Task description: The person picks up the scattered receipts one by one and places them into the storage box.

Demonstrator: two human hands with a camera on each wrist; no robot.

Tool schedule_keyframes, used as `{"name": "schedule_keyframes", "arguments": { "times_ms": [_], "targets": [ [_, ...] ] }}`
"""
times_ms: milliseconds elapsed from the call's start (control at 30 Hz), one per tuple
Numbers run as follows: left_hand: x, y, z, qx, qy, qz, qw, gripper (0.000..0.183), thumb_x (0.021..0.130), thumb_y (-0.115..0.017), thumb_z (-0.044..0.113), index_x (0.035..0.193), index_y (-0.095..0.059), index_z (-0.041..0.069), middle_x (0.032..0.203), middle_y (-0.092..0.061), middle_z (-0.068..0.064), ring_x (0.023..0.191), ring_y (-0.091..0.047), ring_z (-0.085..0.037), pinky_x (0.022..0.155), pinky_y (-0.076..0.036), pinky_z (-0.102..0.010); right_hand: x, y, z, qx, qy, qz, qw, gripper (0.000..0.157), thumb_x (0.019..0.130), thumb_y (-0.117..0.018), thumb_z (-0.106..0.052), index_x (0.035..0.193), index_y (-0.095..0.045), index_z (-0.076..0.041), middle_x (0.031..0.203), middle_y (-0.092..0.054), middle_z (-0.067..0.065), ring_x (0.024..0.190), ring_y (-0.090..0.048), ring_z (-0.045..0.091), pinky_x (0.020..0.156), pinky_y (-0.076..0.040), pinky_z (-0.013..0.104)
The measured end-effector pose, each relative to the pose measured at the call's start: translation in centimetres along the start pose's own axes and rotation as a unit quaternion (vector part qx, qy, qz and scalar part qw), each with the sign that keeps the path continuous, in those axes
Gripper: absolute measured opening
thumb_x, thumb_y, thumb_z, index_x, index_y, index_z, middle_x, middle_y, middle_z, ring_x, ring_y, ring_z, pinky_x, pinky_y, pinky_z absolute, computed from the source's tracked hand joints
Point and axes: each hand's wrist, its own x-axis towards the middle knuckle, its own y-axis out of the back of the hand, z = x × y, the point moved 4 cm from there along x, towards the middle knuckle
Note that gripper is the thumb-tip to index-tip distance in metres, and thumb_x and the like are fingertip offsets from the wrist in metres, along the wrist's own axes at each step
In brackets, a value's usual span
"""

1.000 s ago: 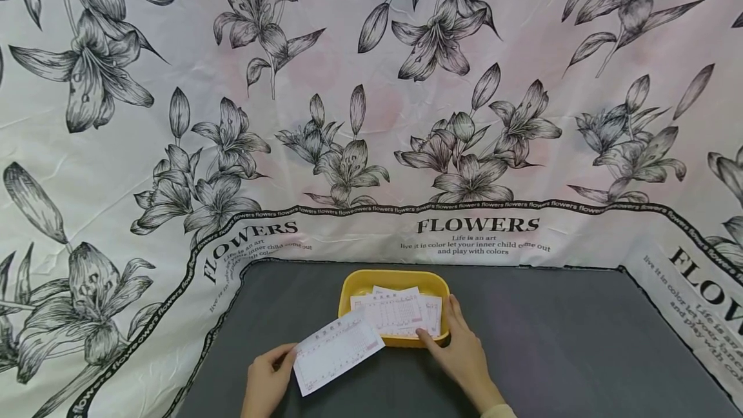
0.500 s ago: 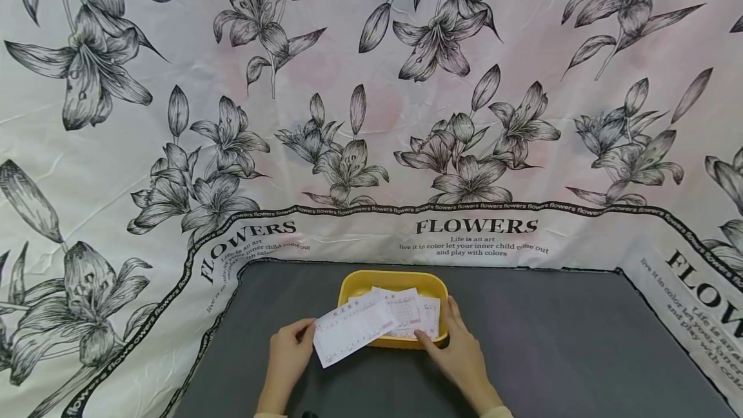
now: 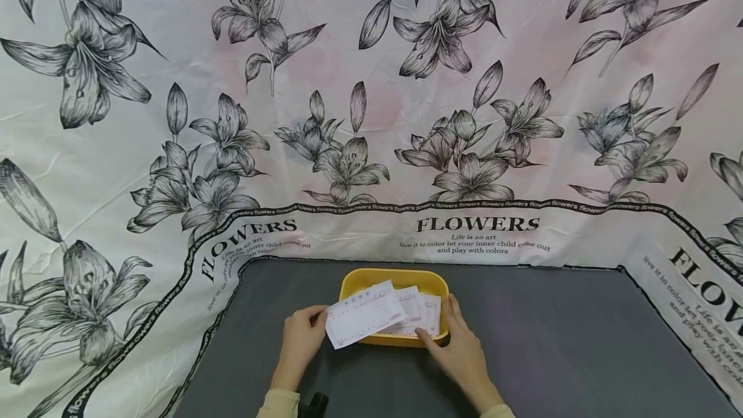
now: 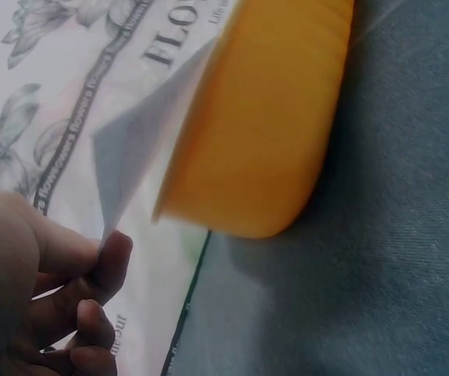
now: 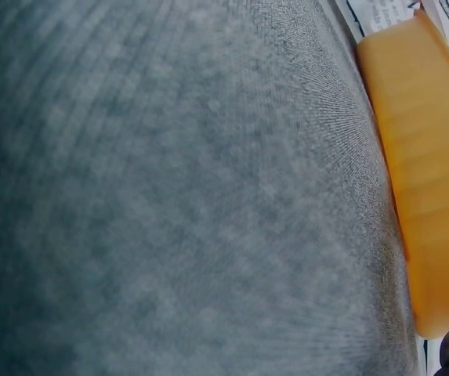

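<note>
A printed paper slip (image 3: 366, 315), white with a ruled form on it, is pinched at its left edge between the thumb and fingers of my left hand (image 3: 300, 338). Its right part overlaps the yellow plastic basket (image 3: 395, 276), tilted over the left of the rim. Inside the basket lie more white slips (image 3: 428, 315), partly covered by the held one. My right hand (image 3: 461, 347) grips the basket's front right corner, thumb at the front rim and fingers along the right side. The left wrist view shows the slip (image 4: 142, 145) beside the basket wall (image 4: 263, 117).
Dark grey cloth (image 3: 569, 334) covers the table around the basket. A white sheet with black lily prints (image 3: 348, 237) hangs behind and on both sides. A small black object (image 3: 313, 405) sits by the left sleeve.
My left hand has carried the slip right and away from me, from the basket's front left to over its left part. The right hand stays on the basket.
</note>
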Motion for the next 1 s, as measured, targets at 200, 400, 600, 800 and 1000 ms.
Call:
{"name": "schedule_keyframes", "arguments": {
  "times_ms": [200, 400, 600, 800, 1000],
  "targets": [
    [0.9, -0.6, 0.7, 0.004, -0.013, -0.005, 0.9999, 0.016, 0.1, -0.069, 0.007, 0.106, -0.083, 0.002, 0.096, -0.08, -0.01, 0.069, -0.061, -0.011, 0.057, -0.048, -0.025, 0.2, 0.2, 0.1, -0.001, 0.003, 0.002, 1.0, 0.103, 0.093, -0.073, -0.063, 0.165, -0.033, -0.002, 0.171, -0.032, 0.019, 0.117, -0.068, 0.049, 0.083, -0.06, 0.06],
    [1.8, -1.3, 1.4, 0.019, -0.018, -0.013, 0.9996, 0.016, 0.1, -0.069, 0.006, 0.106, -0.083, 0.002, 0.093, -0.079, -0.008, 0.071, -0.061, -0.012, 0.059, -0.048, -0.026, 0.2, 0.2, 0.2, 0.0, 0.005, 0.001, 1.0, 0.103, 0.093, -0.073, -0.063, 0.165, -0.033, -0.001, 0.171, -0.032, 0.02, 0.116, -0.068, 0.049, 0.082, -0.06, 0.059],
    [2.1, -2.0, 2.1, 0.032, -0.017, -0.019, 0.9991, 0.017, 0.1, -0.069, 0.006, 0.109, -0.083, 0.001, 0.091, -0.078, -0.007, 0.069, -0.059, -0.01, 0.057, -0.047, -0.025, 0.0, 0.1, 0.1, 0.003, 0.004, -0.003, 1.0, 0.103, 0.093, -0.073, -0.063, 0.165, -0.032, -0.001, 0.171, -0.031, 0.021, 0.125, -0.063, 0.051, 0.09, -0.058, 0.063],
    [2.4, -3.0, 3.1, 0.032, -0.032, -0.035, 0.9984, 0.019, 0.1, -0.069, 0.004, 0.112, -0.082, -0.002, 0.096, -0.079, -0.012, 0.067, -0.061, -0.01, 0.051, -0.047, -0.024, 0.1, 0.1, 0.0, 0.003, 0.006, -0.003, 1.0, 0.103, 0.094, -0.072, -0.063, 0.165, -0.032, -0.001, 0.171, -0.031, 0.021, 0.126, -0.063, 0.051, 0.091, -0.057, 0.064],
    [3.0, -4.3, 3.8, 0.059, -0.029, -0.057, 0.9962, 0.017, 0.1, -0.07, 0.006, 0.109, -0.083, 0.0, 0.097, -0.079, -0.011, 0.075, -0.066, -0.013, 0.059, -0.054, -0.027, 0.3, 0.1, 0.1, 0.001, 0.005, -0.006, 1.0, 0.103, 0.094, -0.072, -0.064, 0.165, -0.032, -0.001, 0.171, -0.03, 0.02, 0.124, -0.064, 0.051, 0.091, -0.058, 0.063]
  ]
}}
